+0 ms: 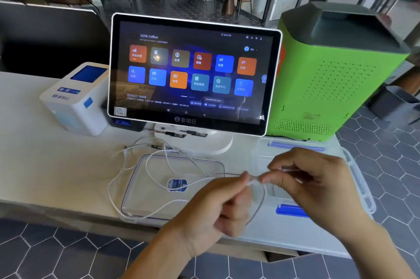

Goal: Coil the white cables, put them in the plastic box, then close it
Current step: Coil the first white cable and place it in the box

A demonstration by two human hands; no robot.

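Thin white cables [136, 165] lie in loose loops over a clear plastic lid [145, 187] on the pale counter. One white cable runs up from there to my hands. My left hand [218, 206] pinches it at the fingertips, and a loop hangs below. My right hand [309, 178] grips the same cable just to the right, above the open clear plastic box [359, 178] with blue latches. The cable between the hands is blurred.
A touchscreen terminal [193, 74] stands behind the lid. A white receipt printer [77, 99] sits to its left. A green machine [336, 74] stands behind the box. The counter's front edge runs below my hands, with hexagon floor tiles beyond.
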